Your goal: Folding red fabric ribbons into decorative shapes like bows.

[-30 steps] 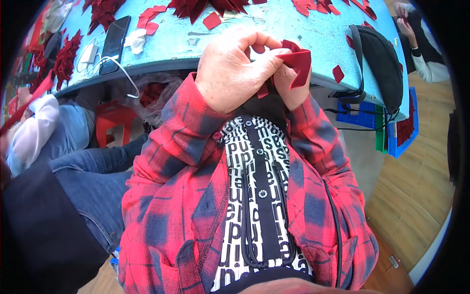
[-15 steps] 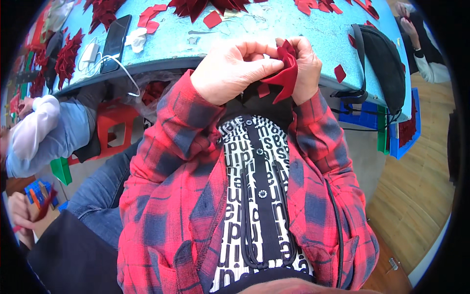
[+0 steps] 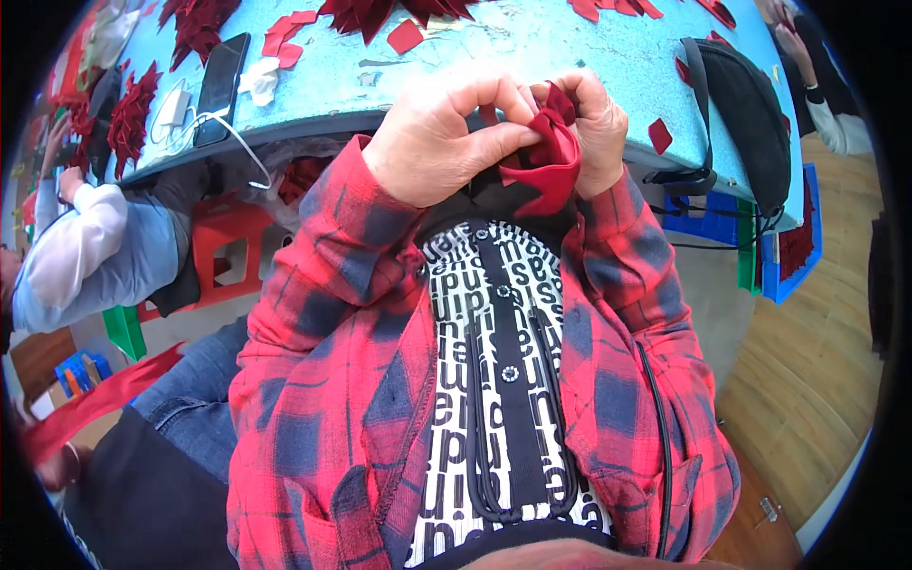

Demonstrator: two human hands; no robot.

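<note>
Step in hand: the person appears to be folding or gathering a red fabric piece (image 3: 543, 160) held up in front of the chest; doing it well likely calls for keeping the pleats pinched tight and even while the free edge is turned in.
Left hand (image 3: 439, 142): fingers (image 3: 494, 95) curled and pressed together, thumb clamping the red fabric piece near its upper folds.
Right hand (image 3: 597, 128): fingers bent close around the far side of the fabric, pinching it; fingertips partly hidden behind the cloth.
Fabric position: between both hands, just over the near edge of the tabletop (image 3: 532, 47), not resting on it.
Beyond: loose red cut pieces (image 3: 404, 36), a phone (image 3: 220, 87) and a black bag (image 3: 746, 123) lie on the blue tabletop.
</note>
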